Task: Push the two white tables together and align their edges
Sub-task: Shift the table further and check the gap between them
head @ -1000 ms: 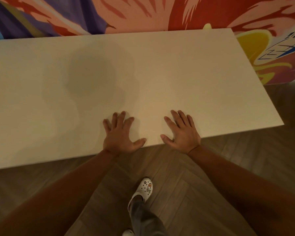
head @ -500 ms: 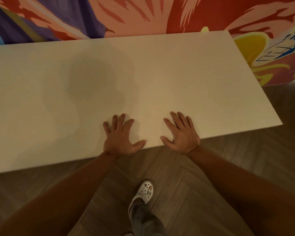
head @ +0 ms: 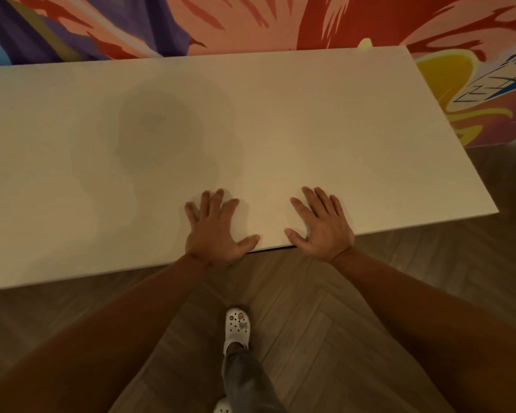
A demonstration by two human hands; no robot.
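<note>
Both hands, left hand [head: 213, 234] and right hand [head: 322, 226], lie flat on unmarked white table [head: 310, 129].

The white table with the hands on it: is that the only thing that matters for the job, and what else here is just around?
Part of the job:
- white table
- left hand, flat on its near edge
- right hand, flat on its near edge
No second table shows.

Just around:
- colourful mural behind
- wooden floor
- white clog
</note>
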